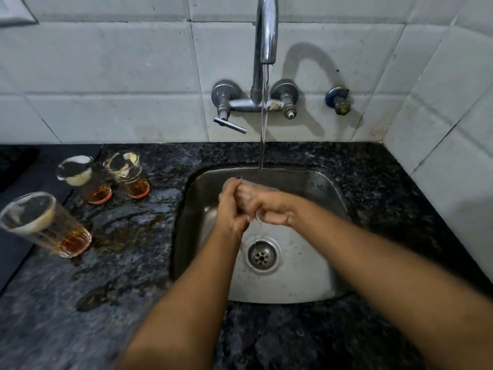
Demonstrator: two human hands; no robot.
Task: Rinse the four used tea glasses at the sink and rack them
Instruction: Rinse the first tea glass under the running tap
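Observation:
Over the steel sink (pixel 330 190) both my hands are wrapped around one clear tea glass (pixel 256 192), which is mostly hidden by my fingers. My left hand (pixel 230 209) grips it from the left and my right hand (pixel 274 209) from the right, just in front of the water stream (pixel 263 129) falling from the tap (pixel 266 36). Three more tea glasses stand on the counter to the left, each with amber tea at the bottom: a near one (pixel 45 225), a middle one (pixel 85 180) and a far one (pixel 128 173).
The black granite counter (pixel 373 177) surrounds the sink, with a wet tea-coloured spill (pixel 128 228) beside the glasses. A dark mat (pixel 24 177) lies at the far left. The tap lever (pixel 230 125) sticks out of the tiled wall. The drain (pixel 262 256) sits below my hands.

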